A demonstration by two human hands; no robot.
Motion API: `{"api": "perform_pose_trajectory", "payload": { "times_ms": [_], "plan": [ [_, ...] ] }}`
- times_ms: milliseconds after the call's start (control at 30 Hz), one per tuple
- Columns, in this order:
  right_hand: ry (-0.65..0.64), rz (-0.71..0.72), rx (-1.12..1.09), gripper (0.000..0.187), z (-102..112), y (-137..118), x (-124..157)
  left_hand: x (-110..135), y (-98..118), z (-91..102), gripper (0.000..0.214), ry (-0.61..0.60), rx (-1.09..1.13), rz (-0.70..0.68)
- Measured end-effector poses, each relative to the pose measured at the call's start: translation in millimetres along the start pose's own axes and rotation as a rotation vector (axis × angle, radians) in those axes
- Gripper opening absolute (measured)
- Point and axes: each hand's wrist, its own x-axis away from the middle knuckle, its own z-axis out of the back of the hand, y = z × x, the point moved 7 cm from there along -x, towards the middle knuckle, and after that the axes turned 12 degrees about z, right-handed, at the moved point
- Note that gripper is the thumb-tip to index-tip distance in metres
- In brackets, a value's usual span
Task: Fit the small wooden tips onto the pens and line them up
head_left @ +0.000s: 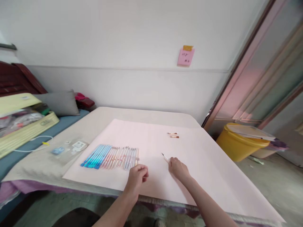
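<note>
Head: pen [166,158] juts from right grip [179,168].

Bare hands [179,168] & forearms [205,197], dk. legwear [75,218]

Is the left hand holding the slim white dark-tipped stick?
No, the right hand grips the slim white stick, while the left hand is curled, apart from it.

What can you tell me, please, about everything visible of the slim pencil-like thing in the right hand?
The slim pencil-like thing is whitish, with a dark, pointed tip; its material and any markings are too small to tell. The right hand grips it, hiding its near end. It slants out of the fingers, tip pointing away and to the left, over the pale pink sheet. Whether it touches the sheet cannot be told.
</note>
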Motion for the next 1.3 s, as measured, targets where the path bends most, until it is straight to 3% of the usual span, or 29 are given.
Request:
{"api": "perform_pose_trajectory", "payload": {
  "times_ms": [100,167,367,567,733,867,1067,1300],
  "plan": [
    [-0.043,0.005,0.025,0.031,-11.0,-3.5,-4.7,-9.2,-46.2,-2.9,0.014,-0.048,0.21,0.339],
    [-0.06,0.022,0.042,0.028,-15.8,-11.6,-8.7,-12.3,-56.7,-6.4,0.015,-0.047,0.275,0.423],
    [0.003,0.065,0.111,0.026,-23.9,-38.0,-15.0,-24.6,-57.0,-17.4,0.017,-0.05,0.262,0.421],
    [0.002,0.053,0.05,0.018,-22.1,-37.4,-15.7,-20.6,-62.6,-20.5,0.019,-0.059,0.255,0.482],
    [-0.026,0.011,-0.284,0.003,-14.8,-41.4,-17.4,-19.5,-58.3,-20.8,0.021,-0.057,0.318,0.463],
    [0.025,0.067,-0.53,0.01,-9.7,-62.6,-9.8,-22.3,-56.8,-17.0,0.026,-0.018,0.393,0.422],
    [0.08,0.219,-0.311,0.005,-9.1,-99.6,17.2,-24.6,-47.0,-17.4,0.03,-0.031,0.377,0.321],
    [0.117,0.385,-0.155,0.01,-6.2,-122.4,29.7,-30.3,-53.6,-10.3,0.024,0.069,0.317,0.302]
  ]
}}
